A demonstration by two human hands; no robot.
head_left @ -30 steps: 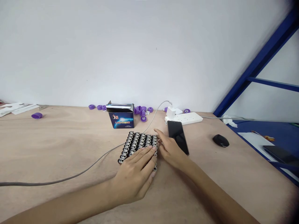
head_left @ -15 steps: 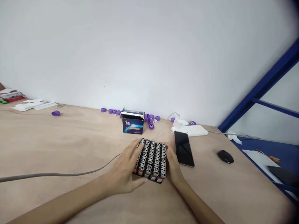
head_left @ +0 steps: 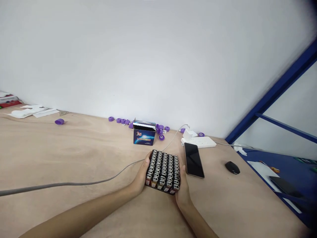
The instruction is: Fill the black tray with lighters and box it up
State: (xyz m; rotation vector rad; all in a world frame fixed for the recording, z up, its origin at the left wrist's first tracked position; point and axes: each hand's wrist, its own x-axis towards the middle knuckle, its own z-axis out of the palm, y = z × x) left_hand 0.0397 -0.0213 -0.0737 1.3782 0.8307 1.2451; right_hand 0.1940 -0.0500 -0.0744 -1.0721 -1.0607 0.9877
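Rows of upright lighters [head_left: 163,170] stand packed together in a black tray [head_left: 159,189], their metal tops facing up. My left hand [head_left: 141,175] grips the tray's left side, fingers partly hidden behind it. On the opposite side my right hand [head_left: 183,188] presses against the tray, thumb along the edge. Just behind, a dark blue lighter box [head_left: 144,137] stands on the table with its top flap open.
Several purple caps [head_left: 161,137] lie along the wall. To the right are a phone [head_left: 194,160], a white power strip [head_left: 201,142] and a black mouse [head_left: 232,167]. A grey cable [head_left: 99,182] crosses from the left; papers [head_left: 27,112] lie far left.
My left hand has slid from over the tray's left edge and front corner down to its side. Both hands now clasp the tray from opposite sides. The camera view has shifted slightly.
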